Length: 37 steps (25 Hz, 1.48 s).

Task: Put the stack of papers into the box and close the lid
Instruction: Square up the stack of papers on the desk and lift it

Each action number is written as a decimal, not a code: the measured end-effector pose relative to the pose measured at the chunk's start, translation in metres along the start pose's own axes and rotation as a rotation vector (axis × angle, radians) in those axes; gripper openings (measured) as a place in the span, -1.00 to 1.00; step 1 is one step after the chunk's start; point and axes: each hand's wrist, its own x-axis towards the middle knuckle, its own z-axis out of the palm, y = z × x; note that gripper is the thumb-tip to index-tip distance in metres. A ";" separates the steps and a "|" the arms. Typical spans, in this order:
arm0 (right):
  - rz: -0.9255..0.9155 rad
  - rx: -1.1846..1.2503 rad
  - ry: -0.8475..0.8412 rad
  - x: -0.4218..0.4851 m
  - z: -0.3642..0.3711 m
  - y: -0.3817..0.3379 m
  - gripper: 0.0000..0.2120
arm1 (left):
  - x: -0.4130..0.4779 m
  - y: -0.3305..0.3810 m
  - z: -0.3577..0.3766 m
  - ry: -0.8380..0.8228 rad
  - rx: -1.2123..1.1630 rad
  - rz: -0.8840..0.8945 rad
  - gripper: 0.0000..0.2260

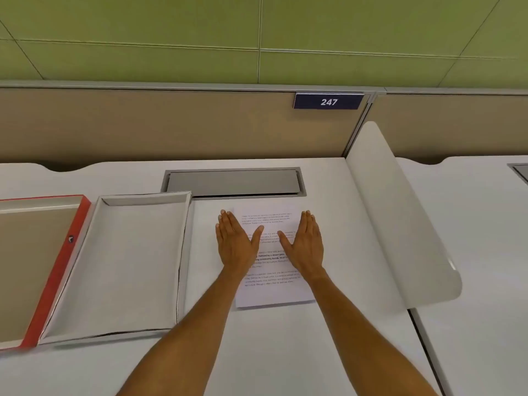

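Note:
A stack of papers, white with printed text, lies flat on the white desk right of centre. My left hand rests palm down over its left edge, fingers straight and together. My right hand lies palm down on its right half in the same way. Neither hand grips anything. Left of the papers stands the open box, a shallow grey-white tray with nothing in it. Its red-edged lid lies folded open further left, brown inside, partly cut off by the frame.
A grey cable hatch is set into the desk just behind the papers. A white curved divider rises on the right, with another desk beyond it. A beige partition with a "247" plate closes the back.

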 end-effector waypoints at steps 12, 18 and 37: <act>0.221 -0.093 -0.050 -0.004 0.017 0.001 -0.04 | -0.011 -0.001 0.022 -0.117 0.088 -0.198 -0.05; 0.466 -0.039 -0.192 0.014 0.013 -0.008 -0.14 | 0.003 0.020 0.013 -0.200 -0.032 -0.533 -0.13; 0.583 0.160 -0.263 0.034 0.007 -0.008 -0.12 | 0.012 0.016 0.011 -0.247 -0.179 -0.544 -0.31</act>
